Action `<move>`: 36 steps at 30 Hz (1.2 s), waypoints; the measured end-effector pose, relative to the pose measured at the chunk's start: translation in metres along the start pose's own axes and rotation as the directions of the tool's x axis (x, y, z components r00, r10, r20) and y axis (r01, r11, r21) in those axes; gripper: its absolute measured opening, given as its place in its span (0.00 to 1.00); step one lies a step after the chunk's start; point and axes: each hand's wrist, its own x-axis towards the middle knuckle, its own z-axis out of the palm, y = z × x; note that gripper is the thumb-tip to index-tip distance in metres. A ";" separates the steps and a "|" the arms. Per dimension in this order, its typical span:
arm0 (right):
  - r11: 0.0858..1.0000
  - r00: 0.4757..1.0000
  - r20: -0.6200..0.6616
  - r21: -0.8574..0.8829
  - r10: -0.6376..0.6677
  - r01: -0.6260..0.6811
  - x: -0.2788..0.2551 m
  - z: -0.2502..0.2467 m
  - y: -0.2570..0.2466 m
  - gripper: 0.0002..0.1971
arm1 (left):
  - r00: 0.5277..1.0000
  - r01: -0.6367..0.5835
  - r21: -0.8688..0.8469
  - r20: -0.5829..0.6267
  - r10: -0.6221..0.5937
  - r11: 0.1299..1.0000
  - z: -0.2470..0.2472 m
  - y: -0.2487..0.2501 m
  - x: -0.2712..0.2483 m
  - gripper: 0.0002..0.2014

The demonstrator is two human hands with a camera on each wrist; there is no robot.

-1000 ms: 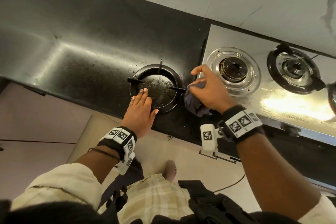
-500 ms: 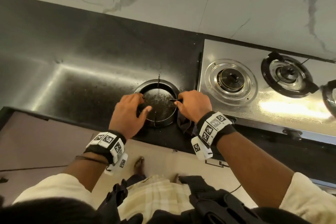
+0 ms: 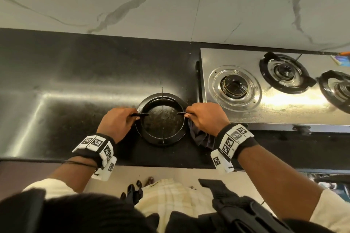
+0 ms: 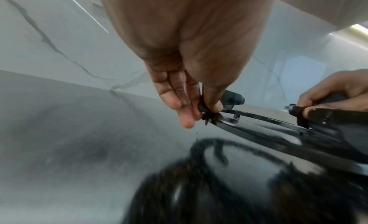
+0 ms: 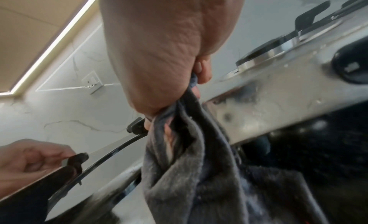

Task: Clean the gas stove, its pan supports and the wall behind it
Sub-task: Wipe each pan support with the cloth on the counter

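A black round pan support (image 3: pixel 162 139) is held just above the dark counter, left of the steel gas stove (image 3: pixel 265 108). My left hand (image 3: pixel 121 119) pinches its left prong (image 4: pixel 207 112) between thumb and fingers. My right hand (image 3: pixel 203 117) grips the right prong together with a dark grey cloth (image 3: pixel 200 136), which hangs below the palm (image 5: pixel 199 164). The support's rim (image 4: pixel 268 117) runs between both hands. The stove's left burner (image 3: pixel 234 86) stands bare, without a support. Behind it rises the white marble wall (image 3: pixel 170 2).
Two more black pan supports (image 3: pixel 284 73) (image 3: pixel 337 89) sit on the stove's other burners. A black knob (image 5: pixel 352 66) is on the stove's front. The dark counter (image 3: pixel 66 85) stretches left. The counter's front edge runs just below my wrists.
Both hands closed onto the support's side prongs; the left had lain flat on it and the right had hovered with the cloth. The support now looks raised off the counter.
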 end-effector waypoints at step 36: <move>0.999 0.999 -0.002 0.016 0.032 -0.032 -0.042 -0.132 0.276 0.14 | 0.994 -0.097 -0.160 -0.075 0.086 0.982 0.070 0.240 0.136 0.01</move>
